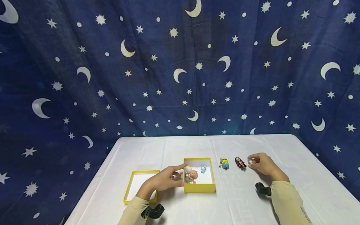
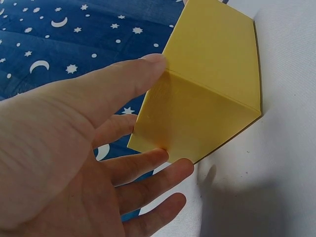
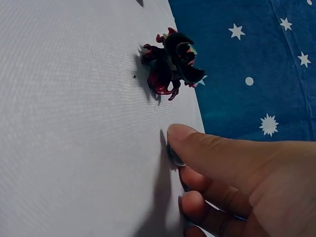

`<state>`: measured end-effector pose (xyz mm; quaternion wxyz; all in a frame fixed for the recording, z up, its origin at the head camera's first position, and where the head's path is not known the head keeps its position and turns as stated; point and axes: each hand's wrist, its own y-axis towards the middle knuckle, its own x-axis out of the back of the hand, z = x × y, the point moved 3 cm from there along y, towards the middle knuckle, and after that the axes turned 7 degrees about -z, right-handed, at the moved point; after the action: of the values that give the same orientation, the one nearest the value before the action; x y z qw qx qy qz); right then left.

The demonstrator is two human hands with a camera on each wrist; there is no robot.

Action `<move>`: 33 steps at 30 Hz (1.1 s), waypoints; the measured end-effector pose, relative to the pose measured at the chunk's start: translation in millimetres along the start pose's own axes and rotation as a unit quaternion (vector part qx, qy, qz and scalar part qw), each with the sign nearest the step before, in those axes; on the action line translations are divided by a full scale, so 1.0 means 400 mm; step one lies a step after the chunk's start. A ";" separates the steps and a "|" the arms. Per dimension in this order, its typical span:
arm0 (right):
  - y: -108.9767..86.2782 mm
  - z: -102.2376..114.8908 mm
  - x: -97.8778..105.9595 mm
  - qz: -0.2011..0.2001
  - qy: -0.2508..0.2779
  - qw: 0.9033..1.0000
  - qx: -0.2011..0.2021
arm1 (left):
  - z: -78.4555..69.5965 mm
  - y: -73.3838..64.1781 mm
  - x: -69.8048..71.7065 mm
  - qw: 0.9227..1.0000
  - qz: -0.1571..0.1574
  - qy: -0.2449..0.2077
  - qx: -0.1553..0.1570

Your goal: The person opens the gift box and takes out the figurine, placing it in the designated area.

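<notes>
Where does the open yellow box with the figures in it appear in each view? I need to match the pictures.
Head: the open yellow box stands below centre, with the left hand at its left side.
Left wrist: upper right of centre, outer walls facing the camera, the same hand beside it.
Right wrist: not in the picture.
Shared landmark: the blue star-patterned curtain, visible in all three.

Ahead of me a deep blue curtain point(image 1: 180, 68) hangs in soft folds, scattered with white crescent moons, stars, spiky bursts and dots, dimmer toward the left. Before it stands a table point(image 1: 168, 147) with rounded far corners, its white cloth point(image 1: 242, 203) faintly creased, soft grey shadows falling across it.
</notes>
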<state>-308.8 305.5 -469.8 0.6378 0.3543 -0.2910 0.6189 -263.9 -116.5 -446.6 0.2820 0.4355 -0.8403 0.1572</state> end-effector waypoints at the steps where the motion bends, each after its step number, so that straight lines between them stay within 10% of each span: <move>1: 0.000 -0.001 0.002 0.003 0.000 1.000 -0.002 | 0.000 0.000 0.000 1.000 0.000 0.000 0.001; 20: -0.018 0.099 0.070 -0.033 -0.037 0.998 0.026 | 0.000 0.004 0.004 1.000 0.006 0.008 -0.011; 33: -0.018 0.219 -0.001 -0.015 -0.015 0.997 0.074 | 0.003 0.001 0.003 1.000 0.003 0.011 -0.003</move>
<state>-295.8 234.2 -420.1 0.6141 0.4143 -0.2488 0.6239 -265.2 -117.8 -446.7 0.2923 0.4299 -0.8390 0.1608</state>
